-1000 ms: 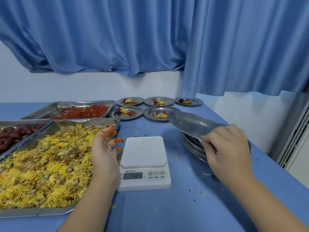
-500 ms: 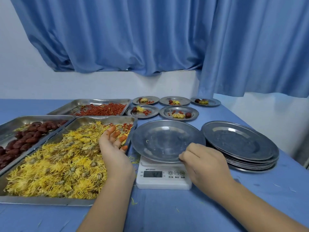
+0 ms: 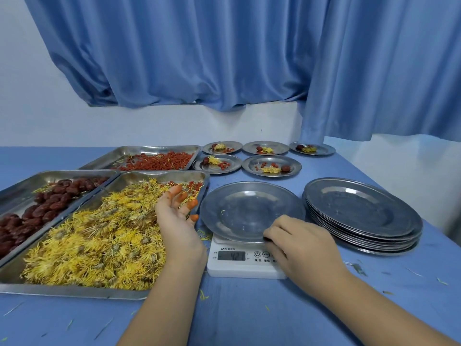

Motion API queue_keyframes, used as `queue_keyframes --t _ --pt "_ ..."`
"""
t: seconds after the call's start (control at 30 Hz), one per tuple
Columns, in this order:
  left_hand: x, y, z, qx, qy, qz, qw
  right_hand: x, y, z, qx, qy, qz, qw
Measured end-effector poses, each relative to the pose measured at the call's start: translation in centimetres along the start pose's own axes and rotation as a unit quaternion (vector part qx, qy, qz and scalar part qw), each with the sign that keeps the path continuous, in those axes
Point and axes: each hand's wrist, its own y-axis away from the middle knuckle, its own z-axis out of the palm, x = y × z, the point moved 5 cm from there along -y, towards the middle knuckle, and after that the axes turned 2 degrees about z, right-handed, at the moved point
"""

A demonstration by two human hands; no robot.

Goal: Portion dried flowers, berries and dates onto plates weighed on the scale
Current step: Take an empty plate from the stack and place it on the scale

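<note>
The right hand (image 3: 303,248) grips 1 plate (image 3: 244,211) on the scale (image 3: 239,267). Just left, the left hand (image 3: 174,221) hangs slack-fingered over flowers (image 3: 87,245).

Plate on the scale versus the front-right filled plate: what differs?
The plate on the scale is nearly bare; the front-right filled plate holds flowers, berries and a date. The plate on the scale sits raised, right hand gripping its rim; the front-right filled plate lies untouched on the table. Both are round metal.
</note>
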Motion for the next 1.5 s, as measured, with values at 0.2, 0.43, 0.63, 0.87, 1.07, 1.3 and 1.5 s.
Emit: queue_keyframes --t 0.2,0.43,0.63,0.87,1.07,1.3,1.5 --pt "0.0 0.0 0.0 0.004 -0.001 -0.009 1.0 0.9 0.3 -2.5 -0.03 -0.108 0.066 0.991" --pt "-0.1 -0.2 0.2 -0.013 0.006 -0.015 1.0 2.7 1.2 -1.5 -0.225 -0.121 0.076 0.964" --pt "-0.3 -0.3 0.3 -0.024 0.006 -0.011 1.0 1.8 2.5 0.0 -0.307 -0.105 0.087 0.942" --pt "-0.4 -0.2 0.5 -0.039 -0.003 -0.006 0.999 2.1 2.6 0.0 -0.324 -0.092 0.109 0.935" --pt "-0.3 -0.1 0.5 -0.046 -0.004 0.002 0.999 1.9 2.7 0.3 -0.33 -0.1 0.145 0.927" --pt "-0.3 0.0 0.8 -0.057 -0.011 0.004 0.998 1.3 2.5 0.1 -0.33 -0.08 0.139 0.93" --pt "-0.1 -0.1 0.8 -0.064 -0.014 0.021 0.998 1.7 1.9 -0.5 -0.229 -0.107 0.166 0.953"
